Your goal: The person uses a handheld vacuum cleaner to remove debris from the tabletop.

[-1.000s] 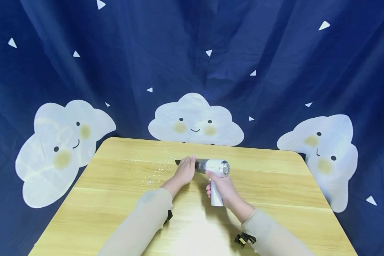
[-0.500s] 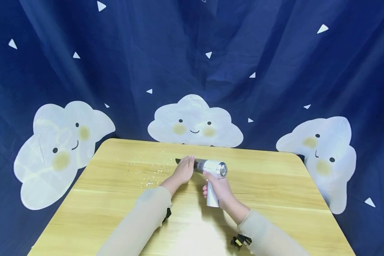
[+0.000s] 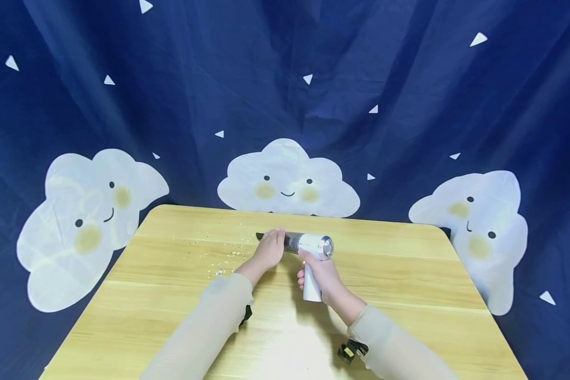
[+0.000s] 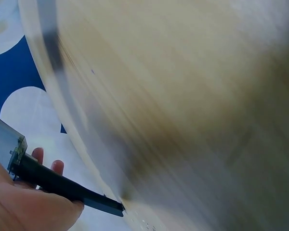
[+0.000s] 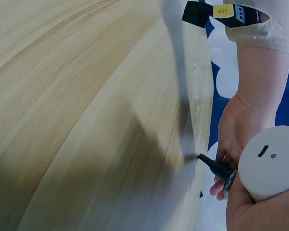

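A small white handheld vacuum [image 3: 315, 245] with a black tapered nozzle [image 3: 260, 237] lies low over the wooden table [image 3: 408, 274]. My right hand [image 3: 324, 274] grips its white handle [image 3: 311, 289], whose round end [image 5: 269, 163] shows in the right wrist view. My left hand [image 3: 269, 250] is wrapped round the front of the vacuum where the nozzle [image 4: 62, 185] joins the clear dust cup. The nozzle tip [image 5: 202, 158] touches the tabletop at the edge of a scatter of pale crumbs [image 3: 220, 257].
The crumbs spread left of the nozzle toward the table's back left. A dark blue curtain [image 3: 285, 79] with white cloud faces hangs right behind the table. Black wrist straps [image 3: 349, 351] sit on both sleeves.
Both hands and the vacuum have slid a little to the left along the table, toward the crumbs. The grips are the same.
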Demonstrator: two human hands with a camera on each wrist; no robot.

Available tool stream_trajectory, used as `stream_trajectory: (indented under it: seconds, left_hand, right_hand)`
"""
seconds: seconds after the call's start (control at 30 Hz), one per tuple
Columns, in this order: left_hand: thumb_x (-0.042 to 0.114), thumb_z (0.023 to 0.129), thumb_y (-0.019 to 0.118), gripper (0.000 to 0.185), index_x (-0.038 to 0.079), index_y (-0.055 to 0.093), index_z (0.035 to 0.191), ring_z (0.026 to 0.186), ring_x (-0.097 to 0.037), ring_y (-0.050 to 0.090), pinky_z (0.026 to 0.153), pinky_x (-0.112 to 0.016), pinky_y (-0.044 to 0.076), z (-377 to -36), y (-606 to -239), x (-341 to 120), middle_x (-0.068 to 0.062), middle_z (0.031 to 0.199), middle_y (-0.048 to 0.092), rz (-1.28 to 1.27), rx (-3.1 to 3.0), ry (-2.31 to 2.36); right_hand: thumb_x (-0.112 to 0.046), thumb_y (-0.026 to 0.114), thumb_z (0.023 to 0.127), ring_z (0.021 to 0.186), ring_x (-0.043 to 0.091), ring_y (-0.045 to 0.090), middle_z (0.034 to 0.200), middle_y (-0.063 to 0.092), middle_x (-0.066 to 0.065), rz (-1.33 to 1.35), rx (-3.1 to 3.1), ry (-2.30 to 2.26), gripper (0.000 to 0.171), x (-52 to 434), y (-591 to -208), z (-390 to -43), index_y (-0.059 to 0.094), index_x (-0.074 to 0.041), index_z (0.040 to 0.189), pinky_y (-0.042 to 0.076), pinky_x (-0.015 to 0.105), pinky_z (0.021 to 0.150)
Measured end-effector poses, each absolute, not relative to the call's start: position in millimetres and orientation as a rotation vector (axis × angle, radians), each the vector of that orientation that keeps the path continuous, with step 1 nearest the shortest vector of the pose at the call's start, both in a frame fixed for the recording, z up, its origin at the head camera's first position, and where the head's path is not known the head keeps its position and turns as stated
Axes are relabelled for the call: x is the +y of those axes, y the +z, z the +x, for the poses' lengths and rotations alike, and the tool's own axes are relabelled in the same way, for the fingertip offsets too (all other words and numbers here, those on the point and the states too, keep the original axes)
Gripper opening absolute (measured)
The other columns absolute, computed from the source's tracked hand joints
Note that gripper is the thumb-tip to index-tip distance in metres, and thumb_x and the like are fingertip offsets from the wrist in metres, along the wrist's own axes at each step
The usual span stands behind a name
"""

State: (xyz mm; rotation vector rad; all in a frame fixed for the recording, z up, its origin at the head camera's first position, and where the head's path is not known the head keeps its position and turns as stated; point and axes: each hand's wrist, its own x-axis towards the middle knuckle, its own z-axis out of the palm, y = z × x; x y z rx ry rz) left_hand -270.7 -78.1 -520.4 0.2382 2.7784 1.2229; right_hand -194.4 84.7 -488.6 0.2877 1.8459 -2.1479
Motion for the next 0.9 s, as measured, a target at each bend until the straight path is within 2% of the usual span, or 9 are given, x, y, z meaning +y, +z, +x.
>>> stream_trajectory:
  seconds: [0.33, 0.63, 0.9]
  left_hand:
    - [0.051, 0.106, 0.0, 0.081, -0.004, 0.041, 0.148, 0.15, -0.037, 0.021, 0.124, -0.045, 0.012, -277, -522, -81, -0.02, 0.156, 0.036, 0.253, 2.786, 1.221]
    - [0.052, 0.106, 0.001, 0.08, -0.003, 0.036, 0.151, 0.151, -0.037, 0.017, 0.123, -0.048, 0.012, -281, -523, -85, -0.02, 0.159, 0.032, 0.297, 2.764, 1.234]
    - [0.052, 0.106, 0.001, 0.08, -0.003, 0.038, 0.151, 0.15, -0.038, 0.019, 0.123, -0.048, 0.013, -284, -523, -89, -0.021, 0.159, 0.031, 0.253, 2.771, 1.249]
  right_hand:
    - [-0.037, 0.07, 0.093, 0.045, 0.013, 0.06, 0.056, 0.062, 0.005, 0.339, 1.871, -2.176, 0.037, 77, -490, -195, 0.056, -0.004, 0.081, 0.055, 0.029, 0.046]
    - [-0.036, 0.07, 0.093, 0.046, 0.014, 0.061, 0.058, 0.063, 0.006, 0.345, 1.86, -2.209, 0.037, 70, -491, -194, 0.056, -0.003, 0.083, 0.057, 0.031, 0.048]
    - [-0.038, 0.069, 0.094, 0.047, 0.014, 0.061, 0.059, 0.063, 0.006, 0.308, 1.883, -2.186, 0.038, 66, -490, -199, 0.056, -0.004, 0.085, 0.057, 0.031, 0.049]
